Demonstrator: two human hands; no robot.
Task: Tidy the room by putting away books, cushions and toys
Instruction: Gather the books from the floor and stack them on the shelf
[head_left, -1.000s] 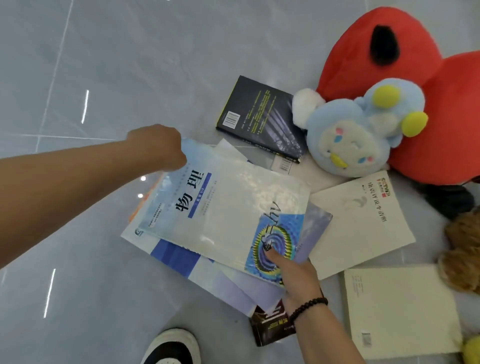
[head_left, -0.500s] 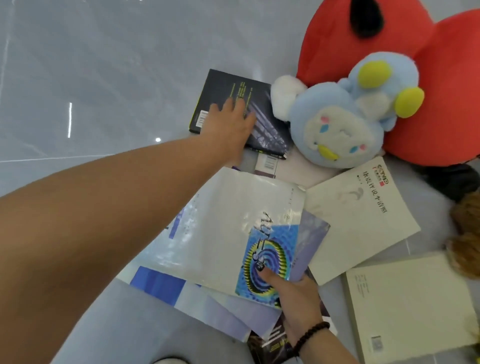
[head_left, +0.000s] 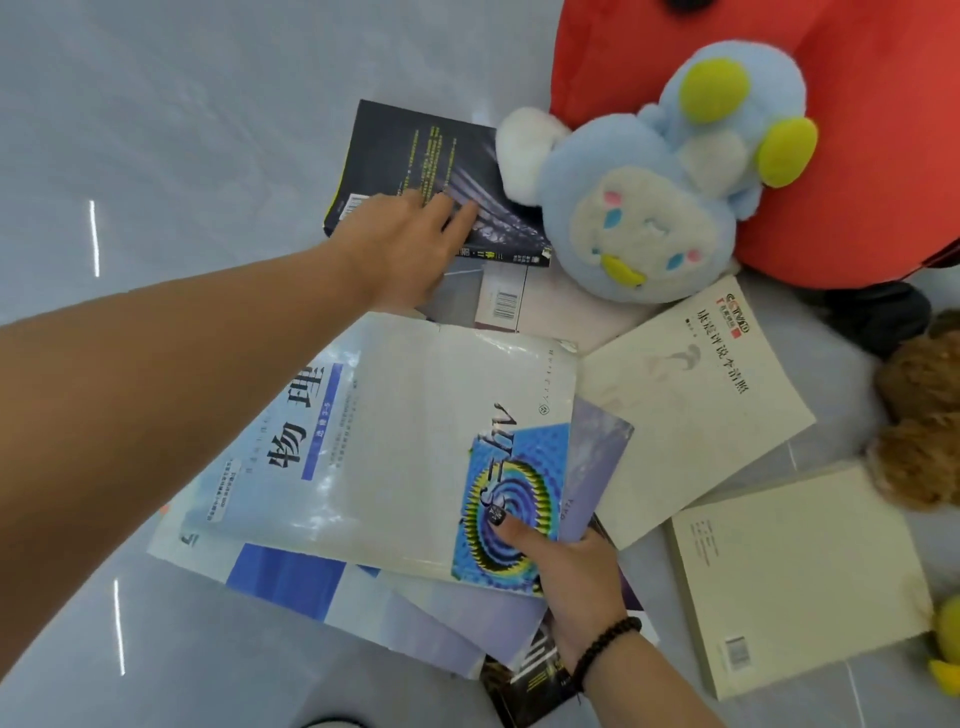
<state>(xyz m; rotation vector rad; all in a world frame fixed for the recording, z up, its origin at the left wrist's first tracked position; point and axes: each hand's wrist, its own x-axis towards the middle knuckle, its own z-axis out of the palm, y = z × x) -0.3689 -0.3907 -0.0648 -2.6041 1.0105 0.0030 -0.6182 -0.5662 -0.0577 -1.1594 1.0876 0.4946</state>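
Note:
My right hand grips the corner of a stack of books, its thumb pressed on the top one, a pale physics textbook with a blue spiral picture. My left hand reaches across the stack and lies with straight fingers on a black book flat on the floor. A blue plush toy lies against that book's right edge, leaning on a big red cushion. Two cream books lie on the floor to the right.
Glossy grey floor tiles spread to the left. A white book with a barcode lies under the plush toy. A brown furry toy and a yellow toy sit at the right edge. A dark book lies under the stack.
My left hand let go of the textbook's far corner and reached out onto the black book, where it now lies. My right hand kept its hold on the stack.

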